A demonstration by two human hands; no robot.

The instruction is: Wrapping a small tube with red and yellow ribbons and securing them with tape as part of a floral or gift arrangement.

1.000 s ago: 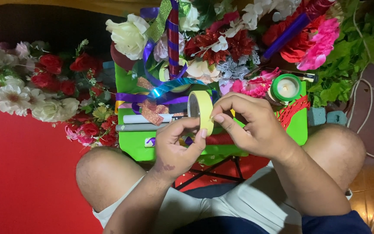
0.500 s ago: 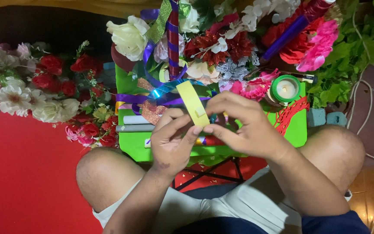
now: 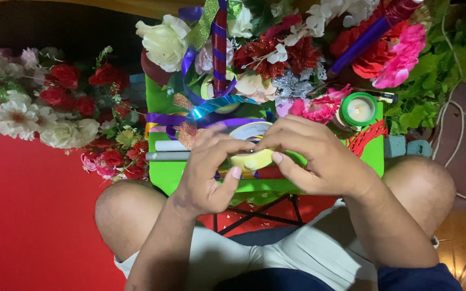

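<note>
Both hands meet over the green table (image 3: 168, 175), sharing a pale yellow tape roll (image 3: 250, 160) held just above the table's near edge. The left hand (image 3: 207, 172) pinches the roll's left side, thumb underneath and fingers curled over the top; the right hand (image 3: 319, 159) wraps its right side, thumb tip pressed to the rim, fingers closed across the top. The roll looks light and stiff, a ring that should keep its shape if gripped by the outer rim or through the core; its wound face is likely smooth, its loose end probably sticky. Beyond the roll the table is crowded: ribbons (image 3: 211, 110), artificial flowers (image 3: 276, 56) and a green spool (image 3: 358, 109) toward the far right. Open room lies only on the near side of the table, above the knees.
</note>
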